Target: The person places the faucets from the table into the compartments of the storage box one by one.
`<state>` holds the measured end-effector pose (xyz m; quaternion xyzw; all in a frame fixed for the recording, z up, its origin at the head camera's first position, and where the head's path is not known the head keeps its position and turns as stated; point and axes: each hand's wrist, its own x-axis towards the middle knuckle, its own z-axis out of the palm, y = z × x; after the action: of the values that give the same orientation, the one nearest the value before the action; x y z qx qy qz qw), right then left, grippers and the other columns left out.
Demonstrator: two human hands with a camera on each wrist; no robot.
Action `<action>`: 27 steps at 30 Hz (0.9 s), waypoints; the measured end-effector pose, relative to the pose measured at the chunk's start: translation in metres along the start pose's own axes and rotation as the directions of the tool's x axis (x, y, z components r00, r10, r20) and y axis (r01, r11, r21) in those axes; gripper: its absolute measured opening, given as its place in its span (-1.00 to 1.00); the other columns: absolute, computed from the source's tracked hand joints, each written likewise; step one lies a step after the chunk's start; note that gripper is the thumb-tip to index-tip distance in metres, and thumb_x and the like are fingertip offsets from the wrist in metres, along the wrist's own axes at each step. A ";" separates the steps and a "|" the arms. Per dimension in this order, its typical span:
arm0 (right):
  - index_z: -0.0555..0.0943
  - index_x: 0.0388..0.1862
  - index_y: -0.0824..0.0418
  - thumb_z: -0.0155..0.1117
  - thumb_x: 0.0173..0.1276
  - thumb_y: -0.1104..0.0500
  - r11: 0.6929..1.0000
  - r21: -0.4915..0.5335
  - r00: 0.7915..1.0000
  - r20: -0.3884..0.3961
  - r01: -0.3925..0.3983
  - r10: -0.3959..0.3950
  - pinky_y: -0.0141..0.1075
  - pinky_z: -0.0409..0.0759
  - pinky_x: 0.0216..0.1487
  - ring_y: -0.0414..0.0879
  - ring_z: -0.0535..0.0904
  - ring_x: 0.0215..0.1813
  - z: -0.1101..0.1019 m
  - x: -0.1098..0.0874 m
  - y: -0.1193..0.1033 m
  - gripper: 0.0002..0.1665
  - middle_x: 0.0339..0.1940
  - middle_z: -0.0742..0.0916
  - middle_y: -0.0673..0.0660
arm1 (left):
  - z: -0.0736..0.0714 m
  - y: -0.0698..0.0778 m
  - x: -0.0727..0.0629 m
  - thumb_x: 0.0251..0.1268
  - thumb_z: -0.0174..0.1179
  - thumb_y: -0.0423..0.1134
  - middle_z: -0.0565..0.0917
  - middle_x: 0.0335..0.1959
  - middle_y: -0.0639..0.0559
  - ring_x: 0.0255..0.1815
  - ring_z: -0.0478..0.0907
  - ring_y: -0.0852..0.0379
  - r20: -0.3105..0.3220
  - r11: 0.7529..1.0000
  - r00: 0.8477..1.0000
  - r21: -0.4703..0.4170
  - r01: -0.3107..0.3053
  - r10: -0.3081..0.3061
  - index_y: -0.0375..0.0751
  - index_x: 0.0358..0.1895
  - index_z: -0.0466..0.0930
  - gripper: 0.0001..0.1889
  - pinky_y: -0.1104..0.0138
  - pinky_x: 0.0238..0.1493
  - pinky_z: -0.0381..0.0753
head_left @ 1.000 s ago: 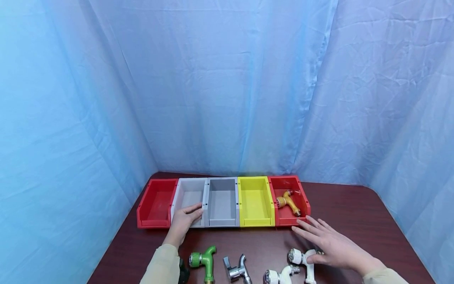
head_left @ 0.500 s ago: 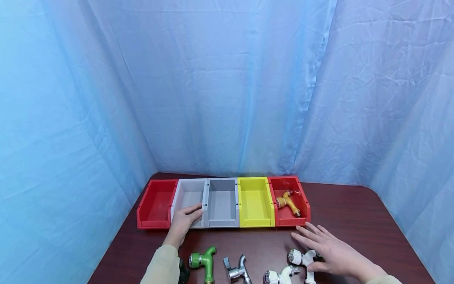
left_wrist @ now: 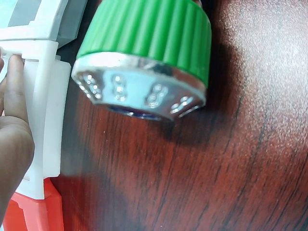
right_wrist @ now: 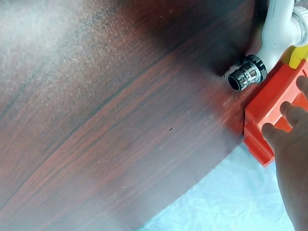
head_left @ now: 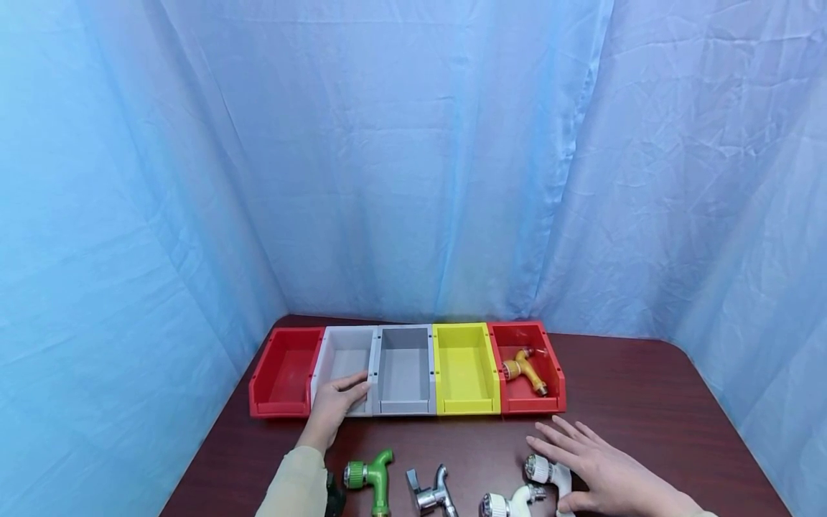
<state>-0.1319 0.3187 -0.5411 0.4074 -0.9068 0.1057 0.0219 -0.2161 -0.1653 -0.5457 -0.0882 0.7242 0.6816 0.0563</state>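
My left grip (head_left: pixel 331 411) is loose, its straight fingers on the white bin (head_left: pixel 342 353). My right grip (head_left: pixel 604 470) spreads wide, holding nothing, by the farther white tap (head_left: pixel 539 468) on the bench (head_left: pixel 627 373); 1 orange-yellow tap (head_left: pixel 531 373) lies in the right red bin (head_left: pixel 531 406).

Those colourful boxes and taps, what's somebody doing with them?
A person's left hand is at the white bin, fingertips by the wall next to the grey bin. The right hand is spread by a white tap; I can't tell if they touch. A yellow tap lies in the right-end red bin. Nearer the person are a green tap, a silver tap and another white tap.
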 end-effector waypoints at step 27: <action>0.06 0.68 -0.27 0.15 0.15 -0.65 0.960 0.179 0.931 0.336 -0.213 0.144 0.48 0.34 0.25 0.33 0.31 0.52 0.011 0.000 -0.018 0.20 0.62 0.35 0.02 | 0.000 -0.001 0.001 0.37 0.37 -0.16 0.55 0.37 -0.19 0.30 0.58 0.00 0.002 1.000 1.000 -0.001 0.001 -0.001 -0.17 0.31 0.62 -0.53 0.23 0.18 0.64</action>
<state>-0.1178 0.3050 -0.5489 0.3346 -0.9152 0.1361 -0.1789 -0.2167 -0.1656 -0.5468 -0.0880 0.7239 0.6818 0.0576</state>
